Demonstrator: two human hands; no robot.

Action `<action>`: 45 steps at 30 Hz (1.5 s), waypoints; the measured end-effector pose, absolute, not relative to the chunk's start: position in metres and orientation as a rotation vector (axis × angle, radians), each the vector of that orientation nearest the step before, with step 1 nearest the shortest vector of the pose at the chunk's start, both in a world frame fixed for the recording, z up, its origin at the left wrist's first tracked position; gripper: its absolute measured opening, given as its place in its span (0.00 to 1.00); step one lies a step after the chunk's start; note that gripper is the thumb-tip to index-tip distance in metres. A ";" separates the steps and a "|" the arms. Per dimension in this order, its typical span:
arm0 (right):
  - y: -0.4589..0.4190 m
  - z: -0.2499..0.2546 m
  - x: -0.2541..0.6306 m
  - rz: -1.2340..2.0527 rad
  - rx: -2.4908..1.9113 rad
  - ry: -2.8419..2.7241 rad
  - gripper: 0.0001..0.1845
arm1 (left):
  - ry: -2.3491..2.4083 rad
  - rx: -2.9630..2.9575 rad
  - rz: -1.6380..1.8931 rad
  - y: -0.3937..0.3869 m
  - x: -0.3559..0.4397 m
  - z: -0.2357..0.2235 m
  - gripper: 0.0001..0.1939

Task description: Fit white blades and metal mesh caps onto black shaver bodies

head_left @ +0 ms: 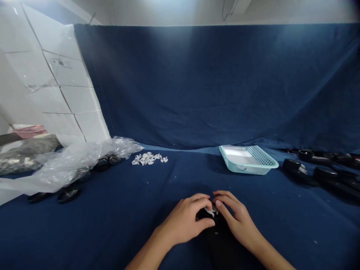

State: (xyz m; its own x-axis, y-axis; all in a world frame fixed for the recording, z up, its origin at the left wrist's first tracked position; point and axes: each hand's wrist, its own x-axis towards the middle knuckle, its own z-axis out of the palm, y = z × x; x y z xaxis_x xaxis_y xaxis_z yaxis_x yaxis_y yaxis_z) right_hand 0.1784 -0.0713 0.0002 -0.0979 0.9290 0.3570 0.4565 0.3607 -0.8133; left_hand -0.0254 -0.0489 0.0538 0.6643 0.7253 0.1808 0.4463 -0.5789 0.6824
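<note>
Both hands meet low in the middle of the blue cloth table [118, 225]. My left hand [185, 221] curls its fingers round a black part [218, 234] lying on the cloth. My right hand [237, 219] rests on the same black part from the right, fingers bent, fingertips touching a small white piece [210, 211] on its top end. A pile of several small white pieces [149, 158] lies farther back, left of centre.
A light-blue plastic basket [249, 160] stands back right. Several black parts [317, 172] lie along the right edge. A clear plastic bag [67, 161] with several black round caps [102, 164] spreads at the left. White boxes [56, 86] stack behind it. A blue cloth backdrop [225, 82] hangs behind.
</note>
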 end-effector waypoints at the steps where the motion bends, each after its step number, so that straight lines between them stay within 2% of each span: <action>1: -0.070 -0.001 0.179 0.652 -1.242 -1.700 0.14 | 0.918 2.295 0.620 -0.049 -0.025 0.052 0.10; 11: -0.071 -0.003 0.179 0.605 -1.237 -1.659 0.14 | 0.993 2.375 0.670 -0.043 -0.026 0.043 0.17; 20: -0.078 0.003 0.176 0.554 -1.171 -1.735 0.14 | 0.934 2.217 0.620 -0.044 -0.024 0.043 0.23; 23: -0.083 0.005 0.174 0.512 -1.119 -1.840 0.12 | 0.883 2.153 0.628 -0.044 -0.023 0.044 0.25; 34: -0.088 0.004 0.165 0.273 -1.019 -2.023 0.10 | 0.718 2.051 0.666 -0.045 -0.021 0.042 0.26; 45: -0.091 -0.001 0.166 0.421 -1.042 -1.770 0.11 | 0.740 2.069 0.737 -0.045 -0.021 0.045 0.19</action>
